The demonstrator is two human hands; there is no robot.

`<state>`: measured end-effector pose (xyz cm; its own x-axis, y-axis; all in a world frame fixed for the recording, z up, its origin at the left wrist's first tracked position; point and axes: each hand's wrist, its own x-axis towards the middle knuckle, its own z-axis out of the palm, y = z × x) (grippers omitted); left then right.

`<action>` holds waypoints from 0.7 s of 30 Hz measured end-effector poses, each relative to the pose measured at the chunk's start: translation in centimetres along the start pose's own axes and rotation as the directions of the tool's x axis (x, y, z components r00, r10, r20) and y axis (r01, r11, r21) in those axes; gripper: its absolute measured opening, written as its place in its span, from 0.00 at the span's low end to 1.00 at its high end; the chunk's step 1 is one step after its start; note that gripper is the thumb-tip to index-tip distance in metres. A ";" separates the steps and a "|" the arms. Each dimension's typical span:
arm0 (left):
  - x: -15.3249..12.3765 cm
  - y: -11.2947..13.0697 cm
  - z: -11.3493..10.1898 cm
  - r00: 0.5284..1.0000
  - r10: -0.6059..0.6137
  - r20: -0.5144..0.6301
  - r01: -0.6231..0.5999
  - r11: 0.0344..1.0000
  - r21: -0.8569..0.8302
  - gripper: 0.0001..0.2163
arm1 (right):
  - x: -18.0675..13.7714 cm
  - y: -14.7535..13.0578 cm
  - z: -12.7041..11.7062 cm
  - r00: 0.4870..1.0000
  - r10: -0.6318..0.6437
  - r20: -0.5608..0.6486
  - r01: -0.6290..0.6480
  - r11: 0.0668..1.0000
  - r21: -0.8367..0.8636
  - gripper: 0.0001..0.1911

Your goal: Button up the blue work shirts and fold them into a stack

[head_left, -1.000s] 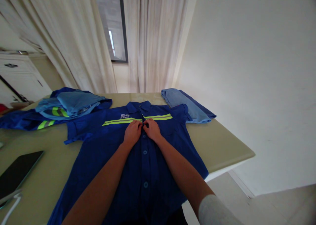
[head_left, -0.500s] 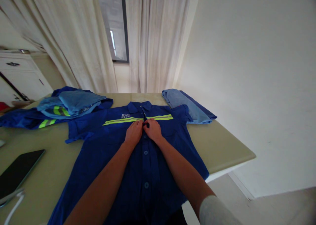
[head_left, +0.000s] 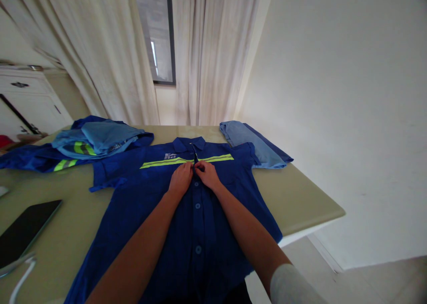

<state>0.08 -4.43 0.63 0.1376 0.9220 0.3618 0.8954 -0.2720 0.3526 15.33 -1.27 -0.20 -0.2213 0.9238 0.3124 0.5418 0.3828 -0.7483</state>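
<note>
1. White wall (head_left: 350,117): plain, fills the room to the right of both hands.
2. Cream curtains (head_left: 207,55): hang far beyond the hands, parted round a dark-framed window (head_left: 156,37).
3. Table (head_left: 300,197): pale olive-beige top, smooth, under both hands; its corner juts out to the right of the right hand.
4. Blue work shirt (head_left: 150,206): spread flat, front up, collar away from the person, directly beneath the hands; a yellow-green reflective stripe (head_left: 160,163) crosses the chest just beyond the fingertips.
5. Heap of blue garments (head_left: 96,139): well to the left of the left hand.
6. White cabinet (head_left: 23,99): far left, behind the heap.
7. Folded light-blue garment (head_left: 256,146): beyond and right of the right hand.
8. Dark-screened tablet (head_left: 23,230): well left of the left forearm.
9. Left hand (head_left: 180,179), right hand (head_left: 207,174): side by side and touching, fingers of each pinched on the shirt's button placket.
10. White cable (head_left: 20,279): beside the tablet.
</note>
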 end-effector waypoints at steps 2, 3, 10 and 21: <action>0.0 -0.2 0.2 0.999 -0.014 -0.029 0.011 0.997 -0.081 0.08 | 0.1 0.4 0.2 1.000 -0.004 -0.010 0.004 1.000 0.013 0.05; 0.0 -0.4 0.3 0.999 -0.027 -0.046 0.021 0.990 -0.138 0.09 | 0.2 0.5 0.2 1.000 -0.018 -0.016 0.018 1.000 0.009 0.05; 0.5 -1.6 0.6 0.987 -0.146 -0.074 0.092 0.868 -0.487 0.05 | -0.1 0.4 0.5 0.993 -0.120 -0.022 0.117 0.988 -0.099 0.03; 0.8 -1.4 0.5 1.000 0.014 -0.007 -0.015 0.901 -0.434 0.09 | 1.6 1.8 0.9 0.982 0.186 -0.008 -0.181 0.965 0.189 0.05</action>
<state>-0.86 -3.20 -0.04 0.1465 0.9162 0.3730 0.6207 -0.3788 0.6865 15.21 0.91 -1.59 -0.1101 0.9789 0.1722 0.4102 0.2025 -0.8892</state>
